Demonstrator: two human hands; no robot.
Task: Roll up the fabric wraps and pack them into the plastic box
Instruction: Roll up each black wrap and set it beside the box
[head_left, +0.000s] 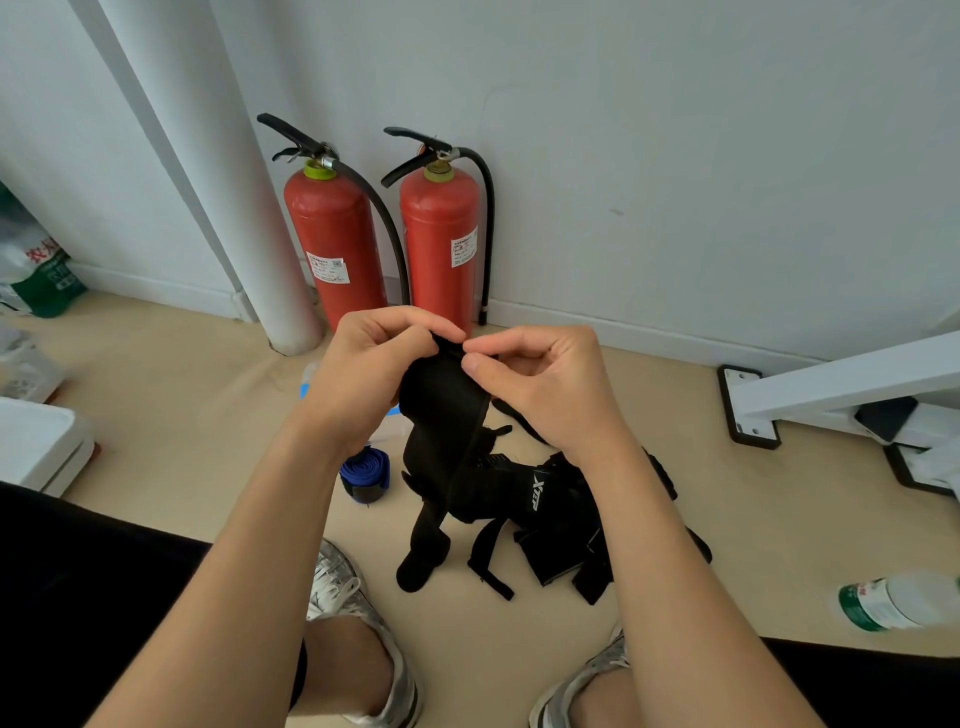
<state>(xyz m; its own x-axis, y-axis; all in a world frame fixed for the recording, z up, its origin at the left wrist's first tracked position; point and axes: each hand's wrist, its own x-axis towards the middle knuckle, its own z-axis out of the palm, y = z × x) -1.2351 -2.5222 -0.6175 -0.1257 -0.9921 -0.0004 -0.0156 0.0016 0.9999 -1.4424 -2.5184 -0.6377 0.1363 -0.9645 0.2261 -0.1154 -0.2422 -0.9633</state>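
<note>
Two bare forearms rise from the bottom edge toward the middle of the view, with a grey-and-white left shoe (337, 587) at 7 o'clock and its partner (597, 670) at 5 o'clock on the beige floor (182, 415). At the centre the left hand (363, 374) and the right hand (545, 387) meet, knuckles almost touching. Each one pinches the top edge of a black wrap (441, 415) between thumb and curled forefinger, and the other fingers are folded into the palms. This black wrap is a wide band of matte, soft-looking fabric with a stitched border. It is held up in the air and hangs toward 6 o'clock, where its lower end trails down to the floor. Just at 5 o'clock of it lies a loose heap of more black wraps (556, 519), tangled, with narrow straps sticking out and a white printed logo on one. At 7 o'clock of the left hand sits a blue wrap (365, 470), already coiled into a tight roll with a dark band round it. A pale translucent thing with blue patches (310, 374) peeks out behind the left wrist; I cannot tell whether it is the box. At 12 o'clock two red fire extinguishers (332, 234) stand against the white wall beside a white pipe (249, 208). A white metal frame foot (748, 410) sits at 3 o'clock, and a plastic bottle (893, 603) lies at 4 o'clock.
</note>
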